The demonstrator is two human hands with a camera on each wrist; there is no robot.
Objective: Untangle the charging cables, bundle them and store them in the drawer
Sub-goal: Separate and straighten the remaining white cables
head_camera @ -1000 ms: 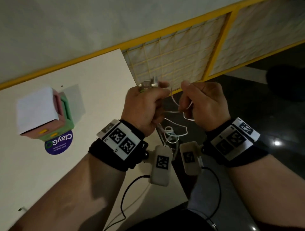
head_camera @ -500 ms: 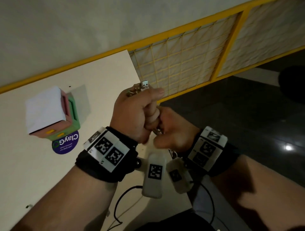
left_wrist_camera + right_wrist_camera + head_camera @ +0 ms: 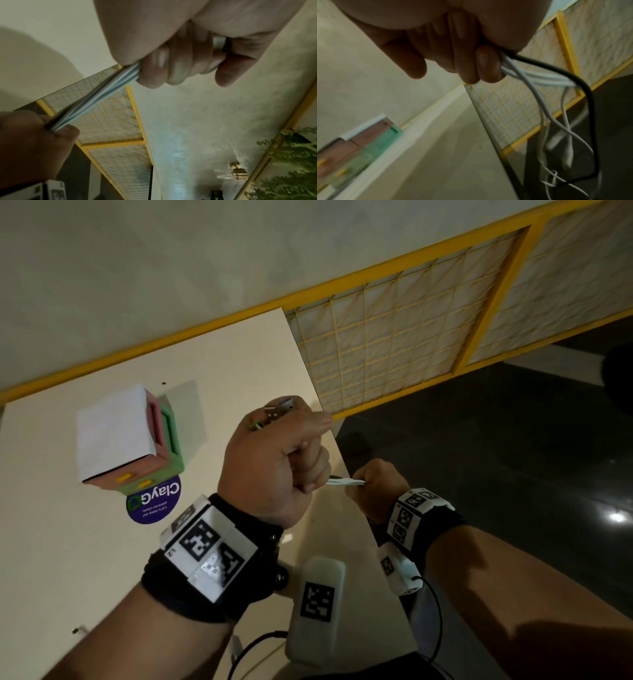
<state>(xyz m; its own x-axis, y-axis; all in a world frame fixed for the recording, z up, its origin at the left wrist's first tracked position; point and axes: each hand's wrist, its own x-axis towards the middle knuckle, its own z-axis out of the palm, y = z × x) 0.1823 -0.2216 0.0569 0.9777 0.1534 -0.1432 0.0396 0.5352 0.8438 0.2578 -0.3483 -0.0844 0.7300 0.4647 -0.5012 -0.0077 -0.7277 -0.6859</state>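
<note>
- A second ago the hands were close together over loose loops; now the right hand (image 3: 371, 489) has drawn away from the left hand (image 3: 274, 460), pulling the cables (image 3: 96, 97) taut between them (straightening, I judge, before bundling).
- Left fist raised above the bench (image 3: 102, 559), fingers (image 3: 154, 70) curled tight round the plug ends.
- Right fingers (image 3: 486, 65) pinch the strands; tails dangle below.
- The drawer box (image 3: 137, 440) sits well left.

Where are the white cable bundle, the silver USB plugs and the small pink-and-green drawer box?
white cable bundle (image 3: 96, 94): left wrist view, taut stretch between both hands.
silver USB plugs (image 3: 279, 413): head view, metal tips above the left fist.
small pink-and-green drawer box (image 3: 150, 477): head view, pink drawer front.
</note>
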